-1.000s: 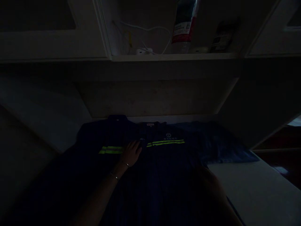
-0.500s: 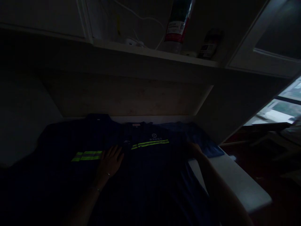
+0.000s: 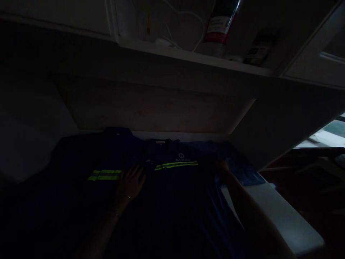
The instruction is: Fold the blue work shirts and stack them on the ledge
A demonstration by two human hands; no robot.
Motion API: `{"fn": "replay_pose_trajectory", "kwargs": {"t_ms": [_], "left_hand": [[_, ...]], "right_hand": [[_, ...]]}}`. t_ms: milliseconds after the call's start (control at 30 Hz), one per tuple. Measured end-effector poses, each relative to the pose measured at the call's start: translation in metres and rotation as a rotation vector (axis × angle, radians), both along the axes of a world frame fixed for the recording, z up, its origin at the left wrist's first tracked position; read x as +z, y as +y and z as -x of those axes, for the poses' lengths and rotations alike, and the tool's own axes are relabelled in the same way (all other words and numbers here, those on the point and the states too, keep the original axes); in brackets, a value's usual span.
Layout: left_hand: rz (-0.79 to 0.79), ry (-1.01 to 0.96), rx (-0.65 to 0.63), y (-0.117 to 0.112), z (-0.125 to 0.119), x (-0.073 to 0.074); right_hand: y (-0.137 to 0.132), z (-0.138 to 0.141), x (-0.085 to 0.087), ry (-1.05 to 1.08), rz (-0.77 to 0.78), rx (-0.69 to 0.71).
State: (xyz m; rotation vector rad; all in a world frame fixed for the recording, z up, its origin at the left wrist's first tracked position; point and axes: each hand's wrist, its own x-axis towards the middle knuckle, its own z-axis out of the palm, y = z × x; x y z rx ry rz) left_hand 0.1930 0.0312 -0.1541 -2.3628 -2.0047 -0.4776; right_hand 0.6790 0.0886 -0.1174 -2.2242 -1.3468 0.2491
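Note:
The scene is very dark. A dark blue work shirt [image 3: 172, 194] with yellow-green reflective stripes [image 3: 176, 164] lies spread flat on a pale table [image 3: 285, 219]. My left hand [image 3: 130, 183] rests flat on the chest of the shirt, fingers stretched out, between the two stripe pieces. My right hand [image 3: 222, 167] reaches to the shirt's right shoulder and sleeve area; its fingers are lost in the dark.
A shelf [image 3: 194, 57] overhangs the table, holding a bottle [image 3: 219, 30], white cables [image 3: 172, 34] and a small dark box [image 3: 258, 50]. Another blue cloth [image 3: 242, 169] lies at the table's right. A bright window [image 3: 323, 136] shows at far right.
My right arm has come forward to the shirt's right side. My left hand has slid slightly down and stays flat. The camera has turned right.

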Motion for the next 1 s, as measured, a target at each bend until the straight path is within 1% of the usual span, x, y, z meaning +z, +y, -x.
{"fn": "replay_pose_trajectory", "kwargs": {"t_ms": [67, 133, 233, 267, 333, 400, 467, 500, 567, 600, 667, 733, 767, 833, 867, 900, 933, 967, 1000], "left_hand": [[-0.001, -0.003, 0.002, -0.001, 0.000, 0.000], [-0.005, -0.016, -0.001, -0.001, 0.000, 0.001], [-0.015, -0.035, -0.003, -0.002, -0.001, 0.004], [-0.018, -0.036, -0.005, -0.003, -0.002, 0.005], [-0.020, -0.032, -0.006, -0.003, -0.002, 0.007], [-0.017, -0.026, -0.006, -0.004, -0.003, 0.009], [-0.008, -0.027, 0.005, -0.005, -0.003, 0.009], [-0.001, -0.028, 0.009, -0.005, -0.002, 0.009], [0.008, -0.031, 0.009, -0.006, -0.002, 0.007], [0.008, -0.032, 0.006, -0.006, -0.002, 0.006], [0.000, -0.032, -0.004, -0.005, -0.003, 0.005], [-0.006, -0.037, -0.009, -0.003, -0.003, 0.009], [-0.007, -0.047, -0.009, -0.003, -0.003, 0.013], [-0.041, -0.098, -0.001, -0.010, 0.000, 0.028], [-0.078, -0.146, -0.006, -0.020, 0.004, 0.037], [-0.122, -0.212, -0.017, -0.034, 0.009, 0.047], [-0.155, -0.297, -0.029, -0.054, 0.015, 0.055], [-0.176, -0.396, -0.035, -0.080, 0.022, 0.062], [-0.149, -0.510, -0.011, -0.110, 0.030, 0.066]], "right_hand": [[0.001, 0.005, -0.001, 0.030, 0.051, -0.034], [0.001, 0.011, 0.002, 0.037, 0.064, -0.046], [-0.001, 0.025, 0.016, 0.002, 0.019, -0.028], [-0.004, 0.033, 0.021, -0.016, -0.009, 0.000], [-0.012, 0.053, 0.029, -0.083, -0.076, 0.145], [-0.024, 0.077, 0.032, -0.191, -0.104, 0.372], [-0.037, 0.101, 0.030, -0.297, -0.036, 0.577], [-0.043, 0.112, 0.028, -0.326, 0.024, 0.637], [-0.052, 0.130, 0.026, -0.338, 0.107, 0.696], [-0.056, 0.137, 0.026, -0.326, 0.108, 0.699], [-0.063, 0.145, 0.030, -0.274, 0.046, 0.675], [-0.074, 0.146, 0.038, -0.198, -0.024, 0.627], [-0.082, 0.143, 0.042, -0.151, -0.039, 0.593], [-0.108, 0.129, 0.049, -0.030, -0.031, 0.501], [-0.126, 0.116, 0.051, 0.044, -0.014, 0.438], [-0.147, 0.101, 0.050, 0.128, 0.005, 0.363], [-0.172, 0.083, 0.047, 0.217, 0.026, 0.297], [-0.199, 0.063, 0.041, 0.302, 0.022, 0.203], [-0.227, 0.043, 0.033, 0.392, 0.037, 0.125]]}}
